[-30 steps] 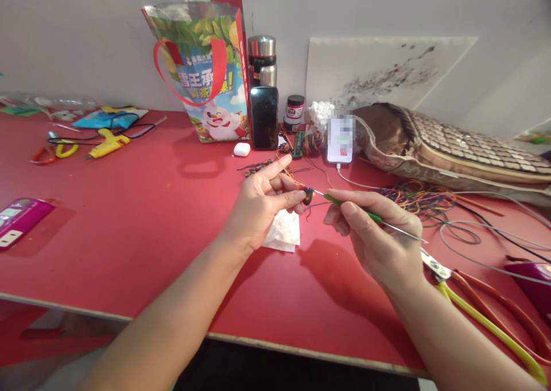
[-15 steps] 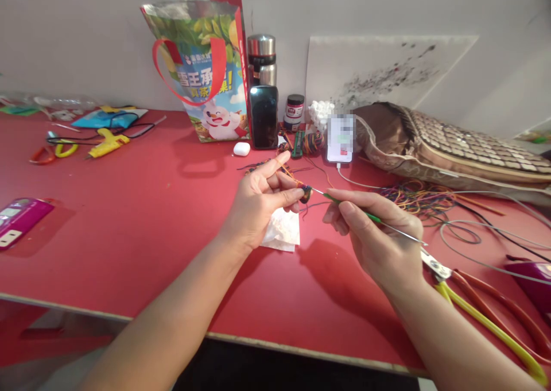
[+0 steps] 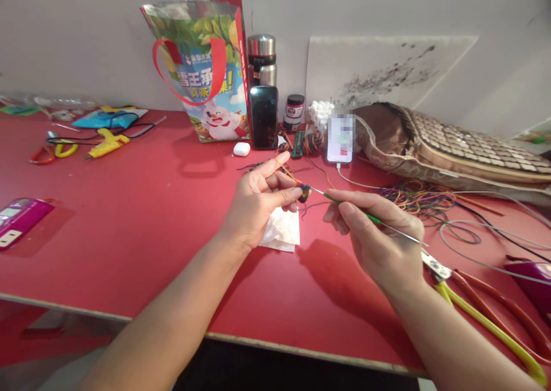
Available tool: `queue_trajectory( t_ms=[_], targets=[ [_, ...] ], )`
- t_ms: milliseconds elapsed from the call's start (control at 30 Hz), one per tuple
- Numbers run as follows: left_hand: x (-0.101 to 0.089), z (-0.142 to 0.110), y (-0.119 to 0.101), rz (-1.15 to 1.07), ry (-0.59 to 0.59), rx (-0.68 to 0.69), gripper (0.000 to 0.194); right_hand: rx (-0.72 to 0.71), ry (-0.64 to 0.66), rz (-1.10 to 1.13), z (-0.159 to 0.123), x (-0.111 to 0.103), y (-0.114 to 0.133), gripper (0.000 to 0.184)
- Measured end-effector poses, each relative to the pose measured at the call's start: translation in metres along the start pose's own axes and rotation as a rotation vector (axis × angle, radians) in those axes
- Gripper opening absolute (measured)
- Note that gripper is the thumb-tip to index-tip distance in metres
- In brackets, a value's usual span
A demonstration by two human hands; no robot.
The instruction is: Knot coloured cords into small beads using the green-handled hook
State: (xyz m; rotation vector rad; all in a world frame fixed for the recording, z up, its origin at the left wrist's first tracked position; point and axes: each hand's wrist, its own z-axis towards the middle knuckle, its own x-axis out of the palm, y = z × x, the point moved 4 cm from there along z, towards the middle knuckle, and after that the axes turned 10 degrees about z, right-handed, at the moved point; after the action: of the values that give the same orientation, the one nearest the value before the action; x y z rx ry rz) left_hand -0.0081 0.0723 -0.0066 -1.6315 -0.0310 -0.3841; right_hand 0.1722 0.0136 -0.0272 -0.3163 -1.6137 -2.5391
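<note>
Between the thumb and fingers of my left hand [image 3: 264,198] is a small dark multicoloured crochet piece [image 3: 305,193]. An orange strand of yarn [image 3: 286,168] runs from the piece over my raised left index finger. My right hand [image 3: 374,230] grips a crochet hook [image 3: 365,215] by its green middle, like a pen. The hook's thin metal tip meets the right edge of the piece; whether it passes through a stitch is too small to tell. A folded white tissue [image 3: 282,230] lies on the table below my left hand.
Pliers [image 3: 443,273] with red and yellow handles lie beside my right wrist. Tangled yarn [image 3: 415,198] and a cable [image 3: 456,253] spread at the right. A black phone [image 3: 264,118], a thermos [image 3: 262,55] and a printed bag [image 3: 202,75] stand behind. A yellow glue gun [image 3: 107,144] lies left.
The crochet piece and the hook's tip have shifted very slightly left. Both hands keep nearly the same place and hold.
</note>
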Motion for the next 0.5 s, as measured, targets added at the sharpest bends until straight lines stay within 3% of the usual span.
queue_trajectory(
  t_ms=[500],
  targets=[
    [-0.0010,0.0013,-0.0010,0.013,-0.009,0.016,0.102,0.008,0.007,-0.028,-0.0006,-0.0007,0.0011,0.024]
  ],
)
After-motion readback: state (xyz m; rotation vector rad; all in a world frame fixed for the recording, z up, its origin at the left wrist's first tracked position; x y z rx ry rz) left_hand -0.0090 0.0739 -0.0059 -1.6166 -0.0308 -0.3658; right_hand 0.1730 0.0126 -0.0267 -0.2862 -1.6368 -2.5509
